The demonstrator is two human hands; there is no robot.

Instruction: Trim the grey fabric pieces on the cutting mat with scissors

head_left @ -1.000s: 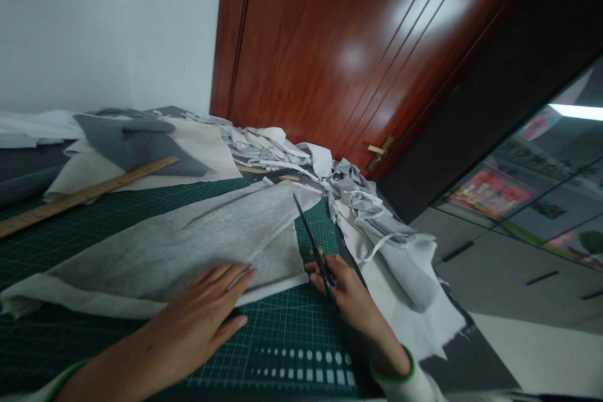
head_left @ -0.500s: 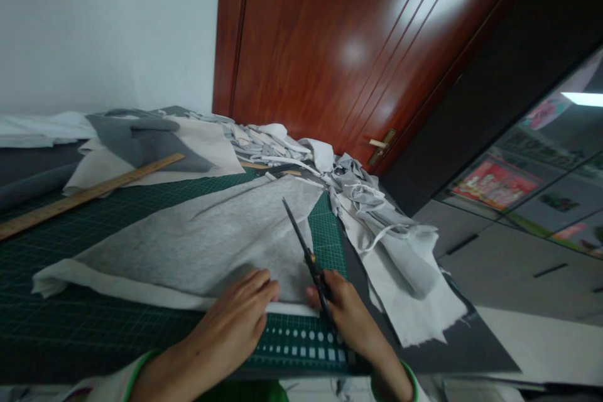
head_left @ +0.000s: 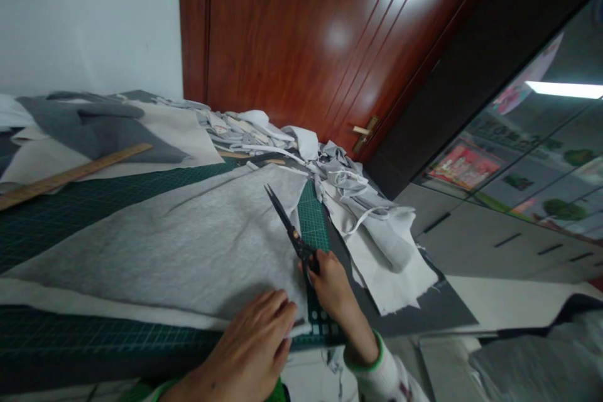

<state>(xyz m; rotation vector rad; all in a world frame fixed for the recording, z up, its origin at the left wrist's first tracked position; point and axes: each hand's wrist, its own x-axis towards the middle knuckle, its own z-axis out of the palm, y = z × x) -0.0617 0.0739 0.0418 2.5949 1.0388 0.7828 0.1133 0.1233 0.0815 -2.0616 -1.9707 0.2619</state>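
Note:
A pair of black scissors [head_left: 293,233] is held by its handles in my right hand [head_left: 331,282], fingers through or around the loops. The slim blades point up and left above the cloth, their tips slightly apart. My left hand [head_left: 264,333] rests at the near edge of a large grey fabric piece [head_left: 202,232], its fingers curled over the edge with the thumb on the near side. A pale folded border runs along that edge. The fabric lies spread on a green cutting mat [head_left: 313,217], with a few soft creases.
A wooden ruler [head_left: 80,171] lies over dark grey and cream cloth [head_left: 174,132] at the left. Fabric scraps [head_left: 249,129] are heaped at the back. More off-cuts [head_left: 386,251] cover the table's right side. Behind stand a brown door [head_left: 292,31] and a glass-fronted cabinet [head_left: 518,157].
My right hand has lifted the scissors, and the blades have parted slightly. My left hand has shifted right along the fabric's near edge. The view has swung a little to the right.

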